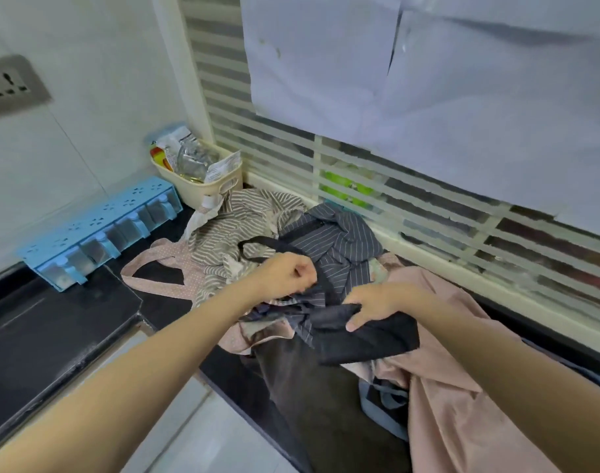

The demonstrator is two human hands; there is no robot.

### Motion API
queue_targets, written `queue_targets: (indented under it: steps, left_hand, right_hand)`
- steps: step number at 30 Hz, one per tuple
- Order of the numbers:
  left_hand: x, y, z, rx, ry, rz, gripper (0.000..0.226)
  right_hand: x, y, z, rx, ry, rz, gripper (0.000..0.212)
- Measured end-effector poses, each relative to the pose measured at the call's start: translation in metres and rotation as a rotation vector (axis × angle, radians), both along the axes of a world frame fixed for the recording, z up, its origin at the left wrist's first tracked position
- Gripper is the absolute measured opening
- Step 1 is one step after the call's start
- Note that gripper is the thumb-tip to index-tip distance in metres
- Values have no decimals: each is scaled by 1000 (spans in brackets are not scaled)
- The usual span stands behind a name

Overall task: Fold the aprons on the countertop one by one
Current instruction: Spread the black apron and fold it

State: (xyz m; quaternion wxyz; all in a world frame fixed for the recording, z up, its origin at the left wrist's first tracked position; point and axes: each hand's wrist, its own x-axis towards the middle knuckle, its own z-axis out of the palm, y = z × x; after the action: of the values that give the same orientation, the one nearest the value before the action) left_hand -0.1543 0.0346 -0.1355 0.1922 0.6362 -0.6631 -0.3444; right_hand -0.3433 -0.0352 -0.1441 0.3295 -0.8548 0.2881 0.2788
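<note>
A heap of aprons lies on the black countertop [52, 329]. On top is a dark navy pinstriped apron [342, 244] with a black neck strap [257, 244]. My left hand [284, 274] is curled around that apron's dark fabric near the strap. My right hand [370, 303] grips a dark folded part of the same apron [366, 336], thumb under the edge. A grey-and-white striped apron [230, 230] lies behind, a pink dotted apron [162, 268] to the left, and a plain pink apron [455, 387] hangs off the counter's front at the right.
A blue spice-jar rack [97, 230] stands against the left wall. A cream basket [203, 179] with packets and a bottle fills the corner. A striped frosted window [428, 206] runs behind the heap. A grey wall socket [12, 83] is at upper left.
</note>
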Motion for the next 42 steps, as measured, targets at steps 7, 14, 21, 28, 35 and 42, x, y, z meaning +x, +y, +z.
queue_targets:
  steps: [7,14,21,28,35,42]
  left_hand:
    - [-47,-54,34,-74,-460,-536,36]
    - [-38,-81,54,282,-279,-629,35]
    - [6,-102,97,281,-169,-400,31]
    - [-4,-82,139,115,201,-413,13]
    - [30,-76,129,432,463,-294,38]
    - [50,-94,162,431,928,-406,50]
  right_hand:
    - [-17,-28,63,-321,14,90,20]
    - [-22,-37,98,-322,-43,18,29]
    - [8,-32,116,-292,74,-34,31]
    - [12,-46,130,-242,-355,-741,27]
    - [-6,-40,165,-138,-906,-1335,16]
    - [3,-25,208,-321,-608,-840,17]
